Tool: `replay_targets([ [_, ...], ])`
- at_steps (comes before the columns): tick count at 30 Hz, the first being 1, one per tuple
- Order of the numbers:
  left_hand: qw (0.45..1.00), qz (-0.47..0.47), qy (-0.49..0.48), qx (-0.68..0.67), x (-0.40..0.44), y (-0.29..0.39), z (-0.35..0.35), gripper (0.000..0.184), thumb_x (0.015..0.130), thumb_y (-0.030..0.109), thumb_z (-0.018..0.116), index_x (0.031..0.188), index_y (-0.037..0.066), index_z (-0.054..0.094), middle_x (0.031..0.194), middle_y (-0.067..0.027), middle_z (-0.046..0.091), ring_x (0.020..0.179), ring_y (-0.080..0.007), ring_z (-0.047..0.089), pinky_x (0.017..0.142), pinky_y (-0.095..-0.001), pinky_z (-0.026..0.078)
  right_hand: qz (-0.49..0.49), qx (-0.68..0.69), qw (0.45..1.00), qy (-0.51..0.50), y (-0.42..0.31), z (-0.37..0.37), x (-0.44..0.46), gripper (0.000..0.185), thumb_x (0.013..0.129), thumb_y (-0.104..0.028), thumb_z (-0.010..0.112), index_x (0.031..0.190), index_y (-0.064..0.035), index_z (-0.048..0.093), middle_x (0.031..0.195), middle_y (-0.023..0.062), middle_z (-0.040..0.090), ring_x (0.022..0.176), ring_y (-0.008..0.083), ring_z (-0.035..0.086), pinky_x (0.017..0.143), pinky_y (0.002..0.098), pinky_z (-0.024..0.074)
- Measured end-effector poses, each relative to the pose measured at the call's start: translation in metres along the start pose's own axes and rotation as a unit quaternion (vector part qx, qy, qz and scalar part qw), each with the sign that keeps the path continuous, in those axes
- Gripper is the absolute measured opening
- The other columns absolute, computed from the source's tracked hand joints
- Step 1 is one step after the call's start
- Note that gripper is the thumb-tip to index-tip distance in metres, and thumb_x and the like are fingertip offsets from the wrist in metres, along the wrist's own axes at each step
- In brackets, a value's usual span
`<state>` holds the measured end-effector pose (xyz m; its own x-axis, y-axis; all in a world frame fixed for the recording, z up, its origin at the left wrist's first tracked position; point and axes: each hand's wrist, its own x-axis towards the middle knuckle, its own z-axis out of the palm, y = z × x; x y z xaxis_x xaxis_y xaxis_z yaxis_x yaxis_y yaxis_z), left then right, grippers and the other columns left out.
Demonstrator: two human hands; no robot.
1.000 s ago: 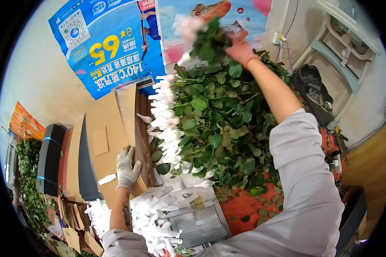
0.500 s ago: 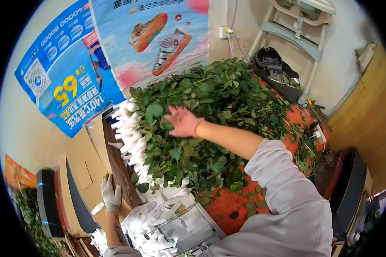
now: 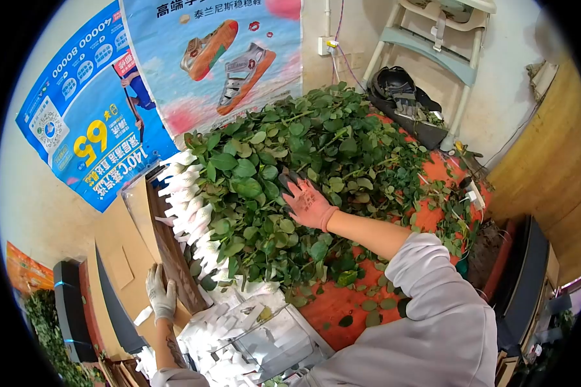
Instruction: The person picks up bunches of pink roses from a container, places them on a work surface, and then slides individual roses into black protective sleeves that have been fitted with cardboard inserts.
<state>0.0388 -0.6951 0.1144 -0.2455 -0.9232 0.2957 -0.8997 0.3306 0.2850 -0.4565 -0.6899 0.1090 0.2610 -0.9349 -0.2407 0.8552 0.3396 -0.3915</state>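
My right hand [image 3: 308, 204], in a pink glove with dark fingertips, lies on a big heap of leafy cut stems [image 3: 290, 145] that look like roses. Its fingers are spread over the leaves and partly hidden at the tips; I see no stem gripped. Along the heap's left side, white mesh sleeves [image 3: 190, 209] cover the stem ends. My left hand [image 3: 161, 293], in a whitish glove, rests flat on a cardboard box [image 3: 119, 255] with its fingers extended. Close to it lies a small white sleeve [image 3: 143, 315].
Loose white sleeves [image 3: 203, 338] lie around a clear-topped box [image 3: 274, 345] in front of me. Fallen leaves dot the red table cover [image 3: 336, 313]. A high chair [image 3: 426, 48] and a black bag [image 3: 400, 90] stand behind, and a power strip [image 3: 475, 195] lies right.
My right hand has moved right and slightly toward me across the leaves. My left hand stays on the cardboard. The whole view has shifted a little.
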Motion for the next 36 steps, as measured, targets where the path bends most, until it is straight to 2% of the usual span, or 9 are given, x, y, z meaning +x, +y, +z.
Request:
replay_targets([
  [4, 1.0, -0.012, -0.003, -0.003, 0.0, 0.006, -0.005, 0.057, 0.075, 0.02, 0.056, 0.128, 0.003, 0.044, 0.133, -0.0211, 0.041, 0.124, -0.0377, 0.035, 0.105, -0.0446, 0.026, -0.015, -0.017, 0.997, 0.073, 0.005, 0.03, -0.013, 0.051, 0.094, -0.049, 0.035, 0.139, -0.0264, 0.033, 0.148, 0.0004, 0.023, 0.137, 0.0099, 0.015, 0.112, 0.0331, 0.0021],
  [5, 1.0, -0.015, -0.007, 0.0, 0.001, 0.008, -0.006, 0.057, 0.075, 0.02, 0.056, 0.128, 0.003, 0.044, 0.133, -0.0212, 0.041, 0.124, -0.0376, 0.035, 0.105, -0.0445, 0.025, 0.003, -0.491, 0.868, 0.076, -0.003, 0.058, -0.021, 0.049, 0.09, -0.046, 0.04, 0.132, -0.0189, 0.04, 0.139, 0.0067, 0.032, 0.128, 0.0152, 0.028, 0.104, 0.0361, 0.0158],
  [7, 1.0, -0.013, -0.003, -0.001, 0.001, 0.006, -0.004, 0.057, 0.075, 0.02, 0.056, 0.128, 0.003, 0.045, 0.133, -0.0211, 0.041, 0.124, -0.0375, 0.035, 0.106, -0.0443, 0.024, 0.01, -0.998, 0.061, 0.015, -0.021, 0.105, -0.024, 0.048, 0.083, -0.039, 0.05, 0.116, -0.0039, 0.052, 0.121, 0.0194, 0.05, 0.108, 0.0256, 0.053, 0.089, 0.0422, 0.0433],
  [9, 1.0, -0.017, 0.003, -0.002, -0.001, 0.003, -0.003, 0.057, 0.075, 0.021, 0.057, 0.127, 0.003, 0.045, 0.132, -0.021, 0.042, 0.124, -0.0375, 0.035, 0.106, -0.0443, 0.024, -0.126, -0.981, 0.145, -0.012, -0.031, 0.14, -0.017, 0.04, 0.071, -0.031, 0.057, 0.1, -0.0041, 0.054, 0.095, 0.0161, 0.057, 0.091, 0.0287, 0.057, 0.079, 0.0394, 0.0466],
  [14, 1.0, -0.025, -0.007, 0.002, 0.002, 0.008, -0.006, 0.057, 0.075, 0.022, 0.056, 0.127, 0.003, 0.045, 0.132, -0.0213, 0.042, 0.125, -0.038, 0.035, 0.106, -0.0448, 0.024, -0.336, -0.889, 0.296, -0.094, -0.055, 0.197, 0.088, 0.072, 0.067, -0.027, 0.07, 0.129, -0.0042, 0.041, 0.124, 0.019, 0.049, 0.117, 0.0331, 0.045, 0.1, 0.0393, 0.0364],
  [18, 1.0, -0.028, -0.007, -0.002, 0.002, 0.008, -0.006, 0.058, 0.074, 0.022, 0.057, 0.127, 0.003, 0.046, 0.133, -0.0211, 0.041, 0.125, -0.0382, 0.034, 0.106, -0.0449, 0.024, -0.014, -0.985, 0.17, 0.002, -0.037, 0.194, 0.164, 0.102, 0.065, -0.043, 0.075, 0.142, -0.0068, 0.019, 0.144, 0.0178, 0.025, 0.13, 0.0365, 0.03, 0.105, 0.0403, 0.03],
  [22, 0.999, -0.031, 0.003, -0.007, 0.001, 0.007, -0.004, 0.057, 0.074, 0.022, 0.058, 0.127, 0.004, 0.046, 0.133, -0.0203, 0.041, 0.126, -0.0371, 0.034, 0.107, -0.0442, 0.024, 0.065, -0.973, 0.214, -0.056, -0.037, 0.189, 0.183, 0.111, 0.058, -0.043, 0.079, 0.143, -0.0069, 0.017, 0.143, 0.0164, 0.028, 0.124, 0.0336, 0.039, 0.099, 0.041, 0.0374],
  [30, 1.0, -0.015, -0.005, -0.004, 0.004, 0.01, -0.007, 0.057, 0.075, 0.021, 0.057, 0.127, 0.002, 0.045, 0.132, -0.0206, 0.042, 0.125, -0.037, 0.035, 0.106, -0.0444, 0.024, -0.026, -0.99, 0.116, -0.076, -0.033, 0.179, 0.141, 0.077, 0.075, -0.036, 0.063, 0.137, -0.0055, 0.027, 0.14, 0.016, 0.033, 0.122, 0.0294, 0.045, 0.097, 0.0387, 0.0384],
  [36, 1.0, -0.027, -0.004, -0.012, 0.002, 0.009, -0.007, 0.058, 0.074, 0.021, 0.057, 0.127, 0.002, 0.045, 0.132, -0.0214, 0.042, 0.124, -0.0376, 0.035, 0.106, -0.0446, 0.024, -0.332, -0.898, 0.288, 0.028, -0.089, 0.211, 0.092, 0.049, 0.07, -0.019, 0.057, 0.117, -0.0037, 0.05, 0.11, 0.021, 0.058, 0.105, 0.0351, 0.055, 0.095, 0.0392, 0.0391],
])
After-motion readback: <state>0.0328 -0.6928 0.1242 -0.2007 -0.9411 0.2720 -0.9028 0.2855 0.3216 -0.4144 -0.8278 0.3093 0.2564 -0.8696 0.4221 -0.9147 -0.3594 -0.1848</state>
